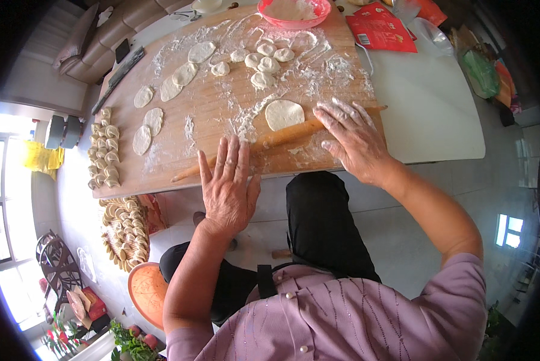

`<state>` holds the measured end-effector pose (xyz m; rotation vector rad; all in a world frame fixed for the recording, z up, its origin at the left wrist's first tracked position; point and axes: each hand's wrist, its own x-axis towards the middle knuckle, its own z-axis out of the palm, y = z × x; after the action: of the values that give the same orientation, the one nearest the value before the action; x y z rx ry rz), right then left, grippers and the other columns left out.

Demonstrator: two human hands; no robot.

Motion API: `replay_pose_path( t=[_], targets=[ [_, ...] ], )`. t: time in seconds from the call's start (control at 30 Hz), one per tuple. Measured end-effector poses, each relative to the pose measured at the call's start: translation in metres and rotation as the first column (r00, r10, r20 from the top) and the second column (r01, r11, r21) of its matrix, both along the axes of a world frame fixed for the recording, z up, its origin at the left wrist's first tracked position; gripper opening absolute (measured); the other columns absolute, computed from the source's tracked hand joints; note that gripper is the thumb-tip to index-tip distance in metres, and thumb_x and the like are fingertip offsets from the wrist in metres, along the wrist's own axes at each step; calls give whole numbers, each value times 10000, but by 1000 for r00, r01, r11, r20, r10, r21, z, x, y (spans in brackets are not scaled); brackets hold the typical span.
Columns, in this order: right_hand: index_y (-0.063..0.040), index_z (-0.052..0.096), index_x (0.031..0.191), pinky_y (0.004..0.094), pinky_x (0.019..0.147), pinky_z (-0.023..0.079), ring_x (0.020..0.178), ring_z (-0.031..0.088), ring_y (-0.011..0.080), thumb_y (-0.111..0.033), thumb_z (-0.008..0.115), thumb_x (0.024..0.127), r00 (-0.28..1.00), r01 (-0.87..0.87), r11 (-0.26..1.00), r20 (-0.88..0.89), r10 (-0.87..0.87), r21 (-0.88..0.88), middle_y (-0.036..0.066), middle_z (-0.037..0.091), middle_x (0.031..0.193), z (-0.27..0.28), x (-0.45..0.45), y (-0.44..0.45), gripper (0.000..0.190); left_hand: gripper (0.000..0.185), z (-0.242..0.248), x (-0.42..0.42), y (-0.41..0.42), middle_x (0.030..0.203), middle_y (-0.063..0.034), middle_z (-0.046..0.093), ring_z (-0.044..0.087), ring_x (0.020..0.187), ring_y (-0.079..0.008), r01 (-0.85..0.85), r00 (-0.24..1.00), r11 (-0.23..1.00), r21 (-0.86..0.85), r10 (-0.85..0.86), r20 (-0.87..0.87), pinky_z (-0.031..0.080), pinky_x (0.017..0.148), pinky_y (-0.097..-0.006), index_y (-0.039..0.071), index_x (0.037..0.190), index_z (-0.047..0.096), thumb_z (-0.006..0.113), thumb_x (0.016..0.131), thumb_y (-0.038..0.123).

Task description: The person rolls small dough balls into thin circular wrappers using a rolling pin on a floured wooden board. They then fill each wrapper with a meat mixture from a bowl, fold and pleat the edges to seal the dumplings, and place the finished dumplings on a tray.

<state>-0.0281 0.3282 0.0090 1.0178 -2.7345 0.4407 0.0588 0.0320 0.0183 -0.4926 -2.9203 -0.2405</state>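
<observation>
A tapered wooden rolling pin (288, 133) lies slantwise on the floured wooden board (233, 104), touching the near edge of a round dough wrapper (284, 113). My left hand (227, 180) rests flat over the pin's left part, fingers apart. My right hand (353, 135), dusted with flour, lies over its right part, fingers spread. Neither hand is curled round the pin. Beyond it are a group of small flattened dough pieces (268, 64) and, to the left, several rolled wrappers (185, 73). Folded dumplings (111, 157) stand in rows at the board's left edge.
A red bowl of flour (294, 21) stands at the far edge. Red packets (380, 31) and a plastic bag lie on the white table (432, 113) at right. A dark stick-like object (118, 79) lies at far left. A woven tray of dumplings (124, 230) sits below the board's left corner.
</observation>
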Motion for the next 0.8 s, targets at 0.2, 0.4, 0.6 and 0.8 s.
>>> replay_pose_path(
  t=[0.2,0.4,0.6,0.8],
  targets=[
    [-67,503,1446,506,1192,266,1427,385,344,-374,463,1045,997,67,998,-27,-67,6,145,488,1499,-10,-81,-30,506,607,-14,-78,-8,1568,-197,400,293,1495,-383,-161,984,987,-18,159,-80,40,1207,-633,8,1488,433,474,1011,382],
    [-101,548,1424,487,1185,291,1418,402,340,-434,448,1046,992,117,993,-44,-117,3,114,474,1524,-23,-94,-38,514,600,-18,-103,-8,1550,-178,436,318,1484,-379,-209,976,978,26,210,-65,57,1201,-643,29,1485,444,431,1026,417],
    [-83,581,1364,464,1133,361,1314,499,337,-303,551,1008,997,23,987,77,-11,-157,128,586,1381,10,-31,-25,419,472,-16,-46,-17,1321,-151,602,504,1318,-357,-33,990,993,115,49,-132,147,1201,-627,65,1387,535,588,935,191],
    [-86,687,1109,422,952,500,1081,617,347,-66,644,873,960,-239,948,98,263,-208,131,668,1100,5,-85,-64,240,361,-12,-49,-10,1078,-95,623,601,1027,-313,73,932,980,183,-1,-363,436,1051,-508,82,1161,659,620,804,41]
  ],
)
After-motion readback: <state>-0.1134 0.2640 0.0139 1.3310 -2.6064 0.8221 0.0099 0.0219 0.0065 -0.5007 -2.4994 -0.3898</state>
